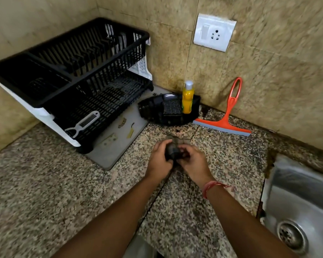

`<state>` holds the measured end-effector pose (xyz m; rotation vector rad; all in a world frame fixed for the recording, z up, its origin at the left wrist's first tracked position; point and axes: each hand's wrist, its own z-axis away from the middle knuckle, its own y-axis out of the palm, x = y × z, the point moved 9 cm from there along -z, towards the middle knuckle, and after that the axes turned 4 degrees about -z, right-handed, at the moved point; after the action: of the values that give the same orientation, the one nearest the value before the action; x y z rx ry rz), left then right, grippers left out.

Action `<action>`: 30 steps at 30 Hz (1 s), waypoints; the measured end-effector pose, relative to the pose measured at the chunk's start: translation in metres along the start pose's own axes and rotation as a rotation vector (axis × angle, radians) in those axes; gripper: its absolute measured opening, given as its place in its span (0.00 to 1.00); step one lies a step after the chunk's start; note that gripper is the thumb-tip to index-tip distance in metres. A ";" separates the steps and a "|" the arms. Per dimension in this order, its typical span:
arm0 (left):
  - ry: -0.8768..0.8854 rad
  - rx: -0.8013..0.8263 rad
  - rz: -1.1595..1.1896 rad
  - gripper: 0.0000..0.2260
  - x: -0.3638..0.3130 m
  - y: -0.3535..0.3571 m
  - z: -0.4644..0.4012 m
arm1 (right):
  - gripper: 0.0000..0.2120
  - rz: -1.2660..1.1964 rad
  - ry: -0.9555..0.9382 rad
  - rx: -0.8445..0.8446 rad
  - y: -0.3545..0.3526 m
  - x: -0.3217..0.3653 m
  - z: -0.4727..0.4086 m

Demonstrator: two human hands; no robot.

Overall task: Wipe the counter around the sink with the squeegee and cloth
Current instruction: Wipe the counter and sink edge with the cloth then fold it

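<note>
Over the middle of the speckled stone table point(45, 183), both hands meet around a dark cloth point(173, 148). The left hand point(159, 161) curls its fingers round the bunched near part of the cloth, and the right hand point(193, 162) pinches the same bundle from the other side, so each grip is closed on the cloth. A loose end of the cloth lies flat on the table just beyond the fingers. A red thread band point(211, 187) circles the right wrist. Farther back, the orange squeegee point(226, 121) rests with its grey blade on the table and its looped handle leaning against the tiled wall point(278, 71), well apart from the hands. Just left of it, a black tray point(157, 110) sits by the wall, holding a yellow bottle point(187, 98) with a pale cap and a dark scrub pad point(172, 107). A grey mat point(116, 146) lies left of the tray, and on it stands a black dish rack point(82, 71) with a white frame; a white peeler point(84, 123) lies in the lower level of the rack. A white switch and socket plate point(214, 32) is fixed on the wall above the squeegee. At the right edge, the steel sink point(296, 202) is set into the table, its drain point(289, 235) showing near the bottom corner.
</note>
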<state>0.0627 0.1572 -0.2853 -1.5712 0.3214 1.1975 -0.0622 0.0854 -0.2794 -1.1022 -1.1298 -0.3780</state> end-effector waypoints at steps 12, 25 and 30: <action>0.431 -0.008 -0.627 0.22 0.008 -0.020 0.043 | 0.20 0.674 -0.405 0.261 0.015 0.013 0.028; 0.099 -0.025 -0.727 0.29 0.115 -0.055 0.050 | 0.25 0.719 -0.277 0.354 0.090 -0.010 -0.007; 0.120 -0.013 -0.730 0.30 0.116 -0.057 0.051 | 0.27 0.914 -0.228 0.163 0.033 -0.038 -0.019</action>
<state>0.1302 0.2649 -0.3422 -1.5709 -0.1827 0.5395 -0.0444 0.0745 -0.3287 -1.4072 -0.7225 0.5550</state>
